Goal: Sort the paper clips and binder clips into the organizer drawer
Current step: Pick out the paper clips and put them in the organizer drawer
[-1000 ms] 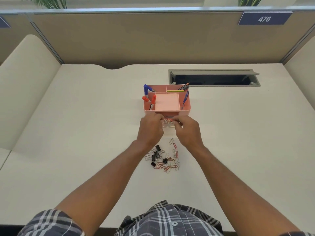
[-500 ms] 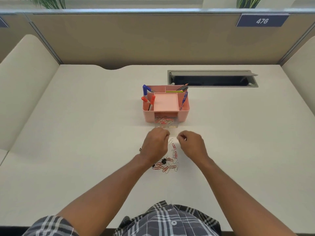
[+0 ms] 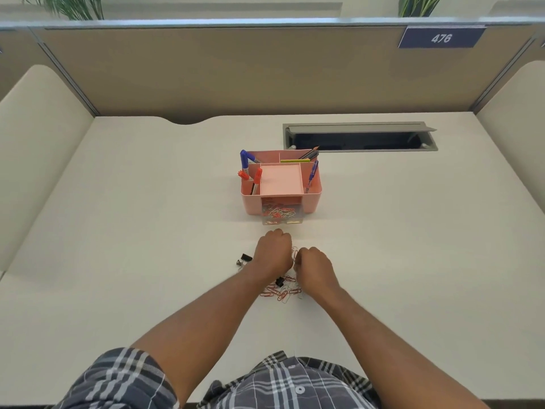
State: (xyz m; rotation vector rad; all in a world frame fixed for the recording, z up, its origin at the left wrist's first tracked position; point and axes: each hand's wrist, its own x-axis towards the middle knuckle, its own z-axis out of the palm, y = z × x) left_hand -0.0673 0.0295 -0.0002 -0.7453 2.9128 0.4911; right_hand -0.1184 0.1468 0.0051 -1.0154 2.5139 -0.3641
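Observation:
A pink desk organizer (image 3: 312,199) stands mid-desk. Its clear drawer (image 3: 281,221) is pulled out at the front and holds several red and silver paper clips. Nearer to me, loose paper clips (image 3: 281,293) lie in a pile with a black binder clip (image 3: 279,281) among them. Two more binder clips (image 3: 244,259) lie just left of my left hand. My left hand (image 3: 272,255) hovers curled, knuckles up, over the pile's left part. My right hand (image 3: 314,267) is curled beside it, fingertips at a red paper clip (image 3: 295,253). What the fingers hold is hidden.
Pens and markers (image 3: 249,172) stand in the organizer's side and back compartments. A grey cable hatch (image 3: 359,137) lies open at the back right of the desk. Padded partitions close the desk on three sides.
Both hands have drawn back from the drawer toward me and come down on the loose clip pile. The drawer, with clips in it, is now uncovered.

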